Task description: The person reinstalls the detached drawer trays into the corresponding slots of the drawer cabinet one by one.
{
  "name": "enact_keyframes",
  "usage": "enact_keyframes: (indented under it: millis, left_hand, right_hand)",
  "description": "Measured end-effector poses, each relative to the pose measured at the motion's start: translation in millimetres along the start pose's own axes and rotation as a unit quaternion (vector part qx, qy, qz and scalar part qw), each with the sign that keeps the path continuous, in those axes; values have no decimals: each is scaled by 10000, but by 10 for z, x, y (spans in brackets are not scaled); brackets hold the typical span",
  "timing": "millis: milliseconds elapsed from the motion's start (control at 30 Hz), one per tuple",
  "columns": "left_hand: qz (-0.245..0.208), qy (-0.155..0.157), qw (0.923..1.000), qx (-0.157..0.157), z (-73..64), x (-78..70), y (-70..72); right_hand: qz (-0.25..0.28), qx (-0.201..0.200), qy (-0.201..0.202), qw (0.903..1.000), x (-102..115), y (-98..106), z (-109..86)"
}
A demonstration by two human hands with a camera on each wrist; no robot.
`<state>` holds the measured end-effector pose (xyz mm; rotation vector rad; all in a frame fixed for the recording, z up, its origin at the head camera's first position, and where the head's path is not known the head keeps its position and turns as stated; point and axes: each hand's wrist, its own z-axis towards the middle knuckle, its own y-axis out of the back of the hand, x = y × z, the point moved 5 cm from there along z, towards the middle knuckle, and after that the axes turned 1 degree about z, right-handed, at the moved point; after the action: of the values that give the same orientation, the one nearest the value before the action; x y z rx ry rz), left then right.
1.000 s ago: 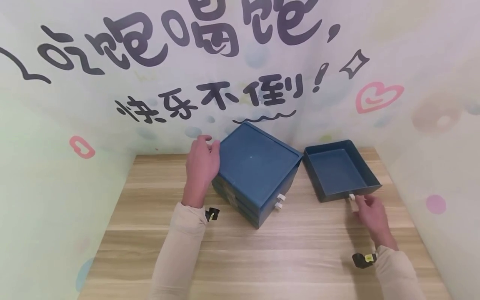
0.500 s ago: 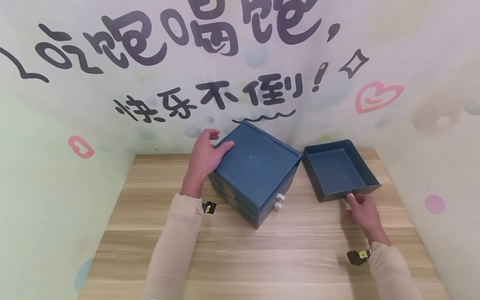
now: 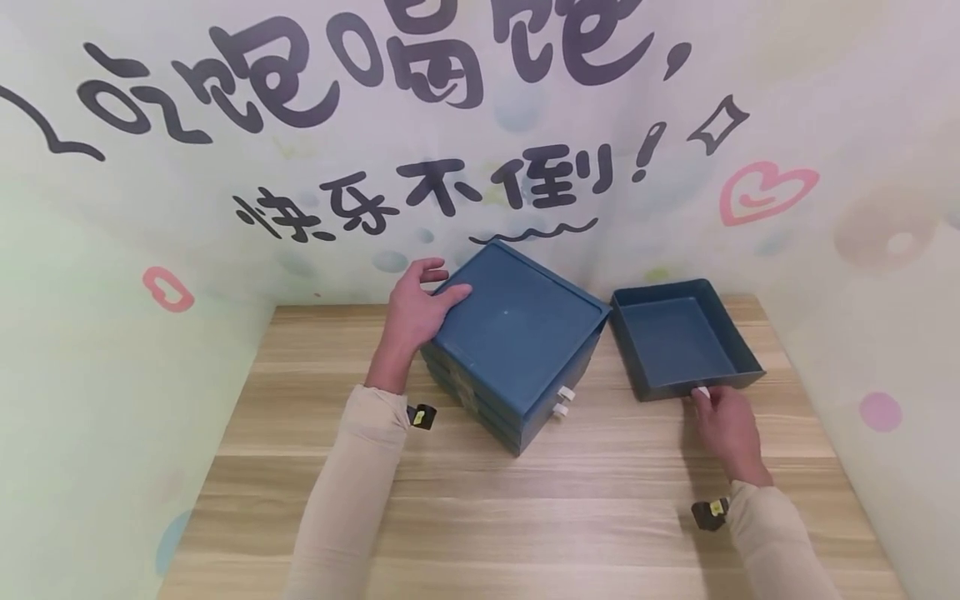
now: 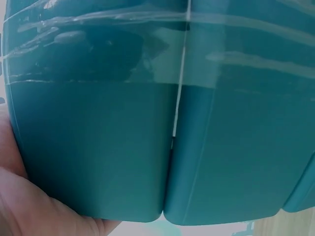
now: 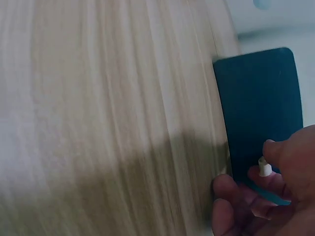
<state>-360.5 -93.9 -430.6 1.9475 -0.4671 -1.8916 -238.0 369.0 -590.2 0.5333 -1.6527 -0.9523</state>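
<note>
A dark blue desktop drawer cabinet point(image 3: 517, 321) stands turned cornerwise at the back of the table, with two small white knobs point(image 3: 564, 400) on its right-hand face. My left hand point(image 3: 412, 310) holds its left rear corner, thumb on the top, the other fingers behind the edge and partly hidden. Up close in the left wrist view, clear tape point(image 4: 113, 19) crosses the stacked side panels. To the right lies a separate blue drawer point(image 3: 678, 333) with nothing inside. My right hand point(image 3: 727, 427) pinches the drawer's white knob point(image 5: 265, 167) between thumb and finger.
The wood-grain table point(image 3: 585, 525) runs to a printed wall point(image 3: 360, 267) close behind the cabinet and the drawer. Another wall point(image 3: 892, 350) rises along the right side. Black wrist cameras point(image 3: 708, 514) hang beside both sleeves.
My left hand has moved right onto the cabinet's corner, its thumb now over the top. My right hand has shifted slightly left and closed on the knob. Cabinet and drawer stay in place.
</note>
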Motion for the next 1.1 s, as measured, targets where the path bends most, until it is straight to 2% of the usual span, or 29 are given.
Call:
enact_keyframes:
  millis: [300,600,833,967,1100]
  left_hand:
    - [-21,-64,10000,-56,-9,-7,-15]
    - [85,-151,9998,-104,-18,-23,-7]
    - [161,-73,9998,-137,-34,-33,6]
    - [188,-12,9998,-98,-46,-42,-2]
    - [251,10,9996,-102,-63,-53,-5]
  right_hand:
    - [-188,-32,48,9998,22,-9,9]
    - [104,604,-371,9974,-20,-27,27]
    - [221,356,-508,9978,-40,-31,9]
    - [637,282,-712,9950,-75,-35,-30]
    - [1266,382,-1015,9860,-102,-37,-70]
